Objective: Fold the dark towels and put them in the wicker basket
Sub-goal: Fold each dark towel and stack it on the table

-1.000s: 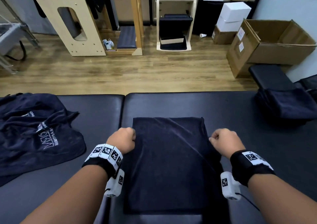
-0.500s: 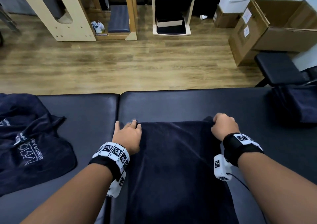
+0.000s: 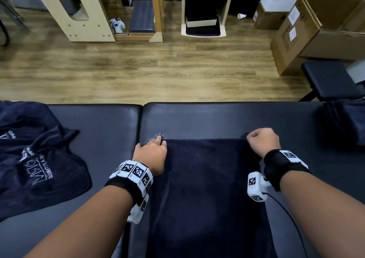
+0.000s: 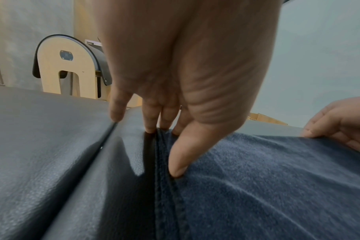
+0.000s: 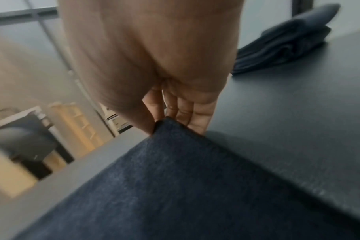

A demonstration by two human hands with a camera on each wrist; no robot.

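A dark towel [image 3: 205, 188] lies flat on the black padded table [image 3: 197, 119] in front of me. My left hand [image 3: 153, 149] is at its far left corner. The left wrist view shows the thumb pressing on the towel [image 4: 267, 186] and the straight fingers [image 4: 152, 123] touching the table beside the hem. My right hand [image 3: 260, 141] is curled at the far right corner. In the right wrist view its thumb and fingers [image 5: 183, 113] pinch the towel's corner [image 5: 175, 186]. No wicker basket is in view.
A heap of unfolded dark towels with white lettering [image 3: 29, 159] lies on the table's left pad. A folded dark stack [image 3: 345, 123] sits at the right edge. Beyond the table's far edge are wooden floor, a black stool [image 3: 327, 80] and cardboard boxes [image 3: 316, 30].
Both hands have moved away from me, from the towel's sides to its far corners. The left hand has gone from a fist to straight fingers; the right still grips.
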